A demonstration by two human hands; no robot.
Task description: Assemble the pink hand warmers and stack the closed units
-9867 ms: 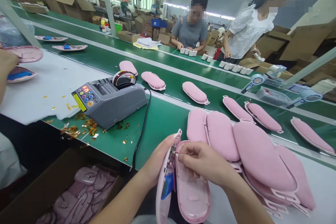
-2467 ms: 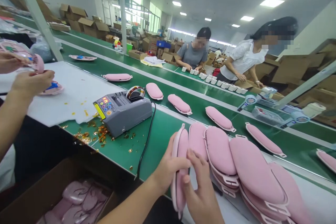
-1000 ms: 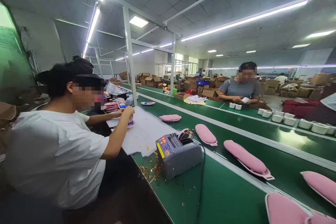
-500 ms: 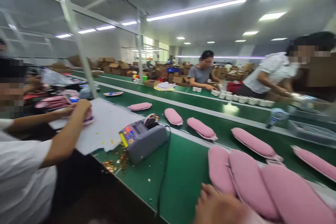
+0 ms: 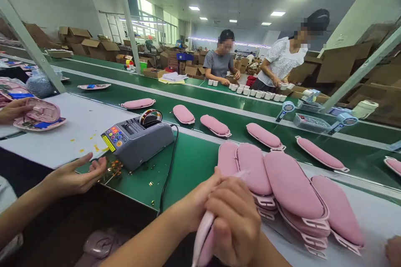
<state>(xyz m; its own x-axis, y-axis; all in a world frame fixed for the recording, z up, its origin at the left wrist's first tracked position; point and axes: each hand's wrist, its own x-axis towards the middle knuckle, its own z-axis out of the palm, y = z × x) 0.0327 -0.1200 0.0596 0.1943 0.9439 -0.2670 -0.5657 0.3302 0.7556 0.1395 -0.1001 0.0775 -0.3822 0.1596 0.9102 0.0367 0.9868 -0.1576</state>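
In the head view, my left hand [image 5: 200, 200] and my right hand [image 5: 234, 217] press together around a pink padded piece [image 5: 204, 233] with a pale edge. The right hand's fingers wrap over it and hide most of the left hand's fingers. One end of the piece sticks out below the hands, and a thin pale tip shows above them. Just beyond lies a stack of pink padded oblong pieces [image 5: 296, 185] with white slotted end tabs. The stack rests partly on a white sheet [image 5: 372, 208].
A grey tape dispenser [image 5: 140, 139] with a cable stands on the green bench. At left, a co-worker's open hand [image 5: 78, 175] is near it; another hand [image 5: 15, 110] holds a pink shell. Pink pieces [image 5: 214, 125] line the green belt [image 5: 194, 133]. Two people work opposite beside white cups [image 5: 250, 91].
The view has swung right and down. Both my hands now grip a pink piece in front of the stack, where one blurred hand was before. The co-worker's nearer hand has moved toward the dispenser.
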